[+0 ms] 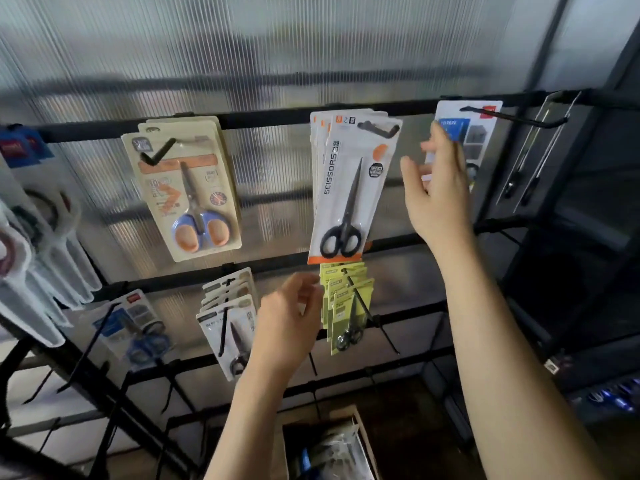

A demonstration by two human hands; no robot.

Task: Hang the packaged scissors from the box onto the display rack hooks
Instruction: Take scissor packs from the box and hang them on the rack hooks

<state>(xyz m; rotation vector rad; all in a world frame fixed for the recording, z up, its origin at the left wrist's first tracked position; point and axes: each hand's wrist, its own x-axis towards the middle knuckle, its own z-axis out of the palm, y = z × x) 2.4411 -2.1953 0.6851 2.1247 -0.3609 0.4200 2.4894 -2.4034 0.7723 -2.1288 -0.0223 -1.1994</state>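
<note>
A white-and-orange scissors pack [349, 188] hangs at the front of a stack on a top-bar hook of the black display rack [270, 116]. To its right, a blue-and-white pack [467, 133] hangs on a long hook [512, 120]. My right hand [436, 192] is raised just in front of that pack's left edge, fingers straight and spread, holding nothing. My left hand [291, 317] hovers lower, fingers loosely curled, its tips beside the yellow packs [346, 303] and just under the white pack's bottom edge. The cardboard box [363, 431] with more packs sits at the bottom.
A beige pack with blue-orange scissors [190, 188] hangs upper left. Grey-white packs [228, 317] and a blue pack [138, 327] hang on lower bars. Bare hooks jut out at lower left and far right. Ribbed translucent panels back the rack; dark shelving stands at right.
</note>
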